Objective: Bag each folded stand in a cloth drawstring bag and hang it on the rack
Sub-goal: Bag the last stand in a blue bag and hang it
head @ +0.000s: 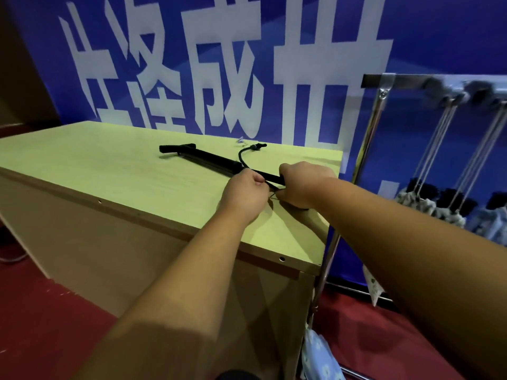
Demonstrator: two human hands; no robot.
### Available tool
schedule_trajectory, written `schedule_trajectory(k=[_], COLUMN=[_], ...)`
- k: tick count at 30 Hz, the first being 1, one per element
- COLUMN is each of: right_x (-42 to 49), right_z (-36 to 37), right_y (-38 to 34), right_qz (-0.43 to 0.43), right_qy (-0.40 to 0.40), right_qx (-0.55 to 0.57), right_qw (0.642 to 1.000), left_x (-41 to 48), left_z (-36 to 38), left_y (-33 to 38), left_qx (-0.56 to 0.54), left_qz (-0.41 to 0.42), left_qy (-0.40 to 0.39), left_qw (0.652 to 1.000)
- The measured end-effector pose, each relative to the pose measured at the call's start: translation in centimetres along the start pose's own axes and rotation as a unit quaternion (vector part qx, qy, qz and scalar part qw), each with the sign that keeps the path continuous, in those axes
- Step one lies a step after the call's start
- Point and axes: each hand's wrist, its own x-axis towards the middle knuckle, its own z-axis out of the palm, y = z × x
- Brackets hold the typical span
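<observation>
On one table, two hands seemingly grip one folded stand.

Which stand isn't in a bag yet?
The black stand lying on the table, its near end held by the left hand and right hand. The others hang from the rack in cloth bags.
</observation>
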Motion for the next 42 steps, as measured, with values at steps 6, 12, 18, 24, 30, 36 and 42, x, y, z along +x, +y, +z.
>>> schedule_trajectory(k=[6, 12, 18, 24, 30, 36, 42], right_x=[-6.5, -13.6, -19.6, -24.8, -28.1, -30.9, -30.9], right_z=[-0.5, -1.0, -1.0, -1.4, 0.3, 1.3, 0.1], right_y=[1.0, 2.1, 3.9, 6.5, 11.4, 15.4, 18.6], right_qz=[0.028, 0.063, 0.07, 0.083, 0.126, 0.164, 0.179], right_qy=[0.001, 0.005, 0.049, 0.039, -0.035, -0.076, 0.053], right_qx=[0.114, 0.251, 0.35, 0.456, 0.437, 0.521, 0.743], right_qw=[0.993, 0.966, 0.933, 0.885, 0.89, 0.835, 0.643], left_x=[-1.1, -4.0, -7.3, -10.2, -14.2, -19.1, -21.3], left_z=[-1.0, -2.2, -1.4, -0.5, 2.4, 7.0, 10.7], left_y=[0.7, 3.0, 7.1, 13.0, 17.7, 19.2, 17.3], left_qx=[-0.114, -0.508, -0.518, -0.492, -0.412, -0.337, -0.325], left_qz=[-0.106, -0.234, -0.223, -0.146, -0.016, 0.048, 0.05], left_qy=[0.032, -0.067, -0.146, -0.206, -0.242, -0.312, -0.394], left_qw=[0.987, 0.826, 0.813, 0.833, 0.878, 0.887, 0.859])
